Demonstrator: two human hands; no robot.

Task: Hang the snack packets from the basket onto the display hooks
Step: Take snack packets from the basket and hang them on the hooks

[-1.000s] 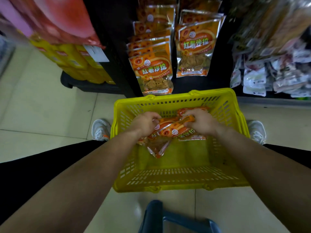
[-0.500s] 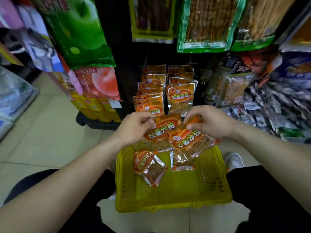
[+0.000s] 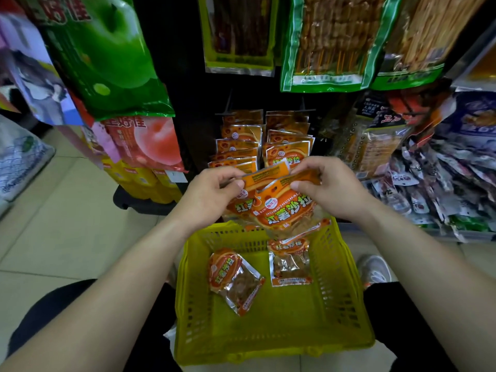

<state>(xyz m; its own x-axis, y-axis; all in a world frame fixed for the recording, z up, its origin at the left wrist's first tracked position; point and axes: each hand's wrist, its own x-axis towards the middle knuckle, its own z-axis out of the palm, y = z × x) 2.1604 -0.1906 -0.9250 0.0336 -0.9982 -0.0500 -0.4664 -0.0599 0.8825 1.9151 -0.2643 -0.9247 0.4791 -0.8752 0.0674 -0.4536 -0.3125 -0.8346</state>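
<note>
Snack packets [image 3: 284, 210] in orange wrap, a small overlapping bunch, are held up above the far rim of the yellow basket [image 3: 346, 277], just in front of the display. Behind them stands the dark display rack [image 3: 188, 76], with a large green apple bag [image 3: 107, 55] hanging at upper left and green-edged skewer packs [image 3: 327, 41] at upper right. The basket rests on the tiled floor [image 3: 67, 210] between the person's legs.

Low on the rack, two columns of hung packets [image 3: 239, 146] of the same orange kind sit side by side on two display hooks [image 3: 228, 112], whose tips jut out above them.

The left hand [image 3: 212, 194] pinches the top strip of the bunch at its left end, thumb on the near face. The right hand [image 3: 330, 189] pinches the top at the right end the same way. The bunch holds perhaps two or three packets; the overlap makes the count unclear.

Two more lie apart on the basket floor: the left loose packet [image 3: 233, 277] is tilted, and the right loose packet [image 3: 291, 264] lies nearly square to the basket. A grey shoe [image 3: 374, 269] shows just right of the basket.
</note>
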